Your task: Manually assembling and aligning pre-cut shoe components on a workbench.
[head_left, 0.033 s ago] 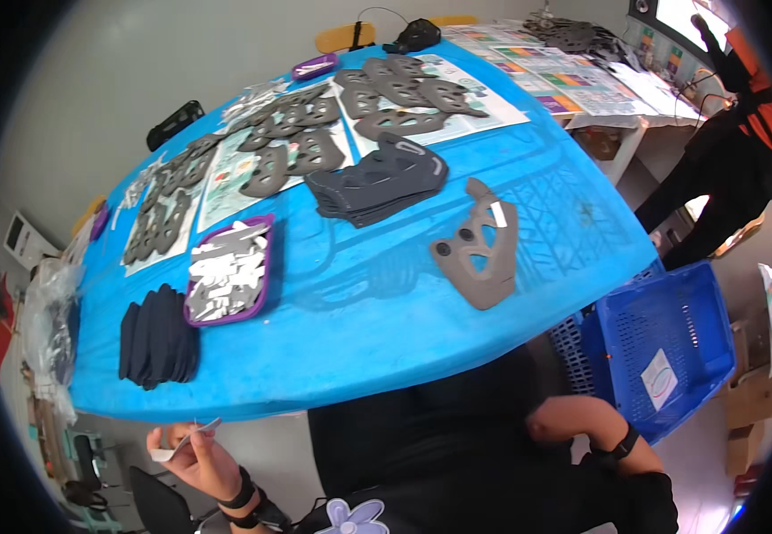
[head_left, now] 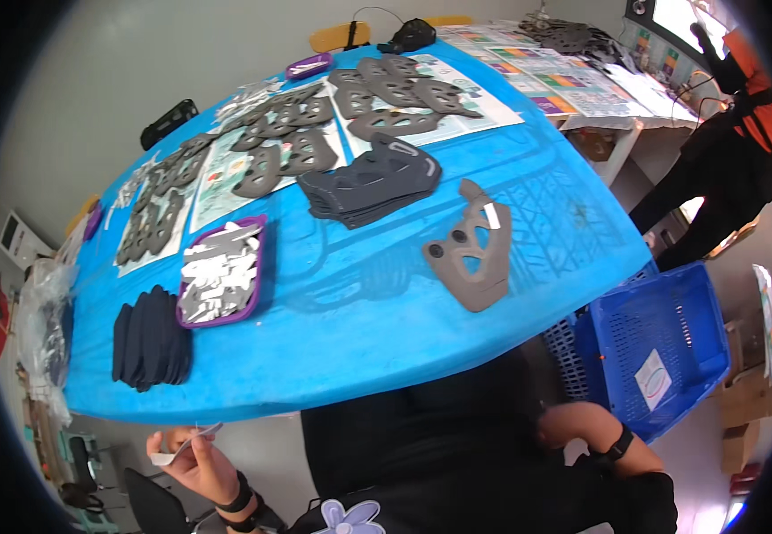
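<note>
In front of you, a broad table covered in bright blue sheeting (head_left: 341,334) fills the middle of the frame, with a plain pale grey wall (head_left: 181,58) across the upper left and a yellow chair back (head_left: 325,38) at the top. Toward your upper right stand a white-legged table (head_left: 620,158) and a dark-framed, glaring white panel (head_left: 682,15); at your lower left, a black chair (head_left: 153,500) stands on smooth grey floor (head_left: 266,456).

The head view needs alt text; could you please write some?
A person's left hand pinches a thin pale strip in front of a blue-covered table. On the table lie a grey cut-out piece, a purple tray of pale strips and stacks of dark pieces.
</note>
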The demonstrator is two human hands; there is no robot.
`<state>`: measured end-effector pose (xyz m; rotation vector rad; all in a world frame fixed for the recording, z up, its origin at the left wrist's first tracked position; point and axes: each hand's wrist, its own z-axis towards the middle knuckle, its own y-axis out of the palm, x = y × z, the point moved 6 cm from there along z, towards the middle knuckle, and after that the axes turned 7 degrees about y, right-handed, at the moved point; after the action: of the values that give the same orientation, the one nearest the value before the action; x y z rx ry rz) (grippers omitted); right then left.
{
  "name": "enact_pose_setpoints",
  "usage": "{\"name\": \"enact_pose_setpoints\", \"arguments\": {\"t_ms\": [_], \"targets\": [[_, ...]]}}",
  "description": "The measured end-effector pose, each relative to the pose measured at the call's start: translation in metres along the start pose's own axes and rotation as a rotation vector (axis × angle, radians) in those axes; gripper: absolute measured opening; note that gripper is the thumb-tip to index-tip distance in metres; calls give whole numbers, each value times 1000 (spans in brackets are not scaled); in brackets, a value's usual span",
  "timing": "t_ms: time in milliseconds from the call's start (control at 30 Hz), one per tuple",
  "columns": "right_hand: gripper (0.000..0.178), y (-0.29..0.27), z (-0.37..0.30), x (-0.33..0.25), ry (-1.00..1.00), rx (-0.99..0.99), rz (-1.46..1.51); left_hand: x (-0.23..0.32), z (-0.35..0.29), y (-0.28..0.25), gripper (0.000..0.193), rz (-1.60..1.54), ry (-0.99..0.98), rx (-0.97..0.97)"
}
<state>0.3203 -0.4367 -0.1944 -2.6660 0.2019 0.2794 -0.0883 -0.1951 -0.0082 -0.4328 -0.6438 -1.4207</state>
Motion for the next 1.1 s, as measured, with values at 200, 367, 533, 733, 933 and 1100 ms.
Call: {"name": "enact_pose_setpoints", "arguments": {"t_ms": [200,367,533,733,933,1100], "targets": [[25,160,-2,46,165,-75,247,-27,8,0,46,151,-84,-120],[25,167,-24,41,277,67,363,-29,14,-9,41,208,-13,-182],[26,157,-32,51,346,141,406,-73,-6,-59,36,763,-293,20],[27,142,-29,62,366,197,410,-101,-12,-92,42,1328,-356,305],[28,132,-26,69,368,230,419,-92,3,-53,37,849,-208,176],[28,126,-25,72,359,260,412,-77,15,-26,33,563,-177,93]]}}
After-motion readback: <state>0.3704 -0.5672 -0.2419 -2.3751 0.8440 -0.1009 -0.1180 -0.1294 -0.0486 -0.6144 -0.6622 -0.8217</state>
